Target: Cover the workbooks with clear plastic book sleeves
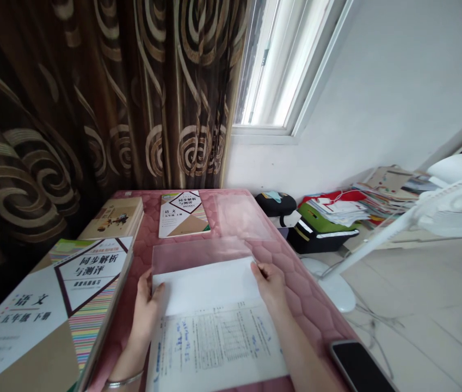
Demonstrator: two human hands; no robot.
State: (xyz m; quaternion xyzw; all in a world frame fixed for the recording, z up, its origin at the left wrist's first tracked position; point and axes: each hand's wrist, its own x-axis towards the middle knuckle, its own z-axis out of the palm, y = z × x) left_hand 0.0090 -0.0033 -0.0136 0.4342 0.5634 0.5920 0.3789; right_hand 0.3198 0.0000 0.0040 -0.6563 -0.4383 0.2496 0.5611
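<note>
My left hand point(147, 305) grips the left edge of some white paper point(210, 283), with the thumb on top. At the upper right corner, my right hand point(270, 283) pinches the same paper. Its upper part is blank, while the nearer page point(222, 348) carries printed text, a table and blue handwriting. I cannot tell whether these are loose sheets or one booklet. A clear plastic sheet point(198, 251) sticks out past the paper's far edge. Farther back on the pink quilted table cover point(145, 245) lies another clear plastic sheet point(241, 218).
Stacked workbooks point(51, 310) fill the left side, with brown-covered books point(118, 218) behind. One workbook point(184, 215) lies at the back. A phone point(361, 367) rests near the right edge. Beyond stand a white fan point(398, 223), a black box point(316, 237) and piled papers point(394, 188).
</note>
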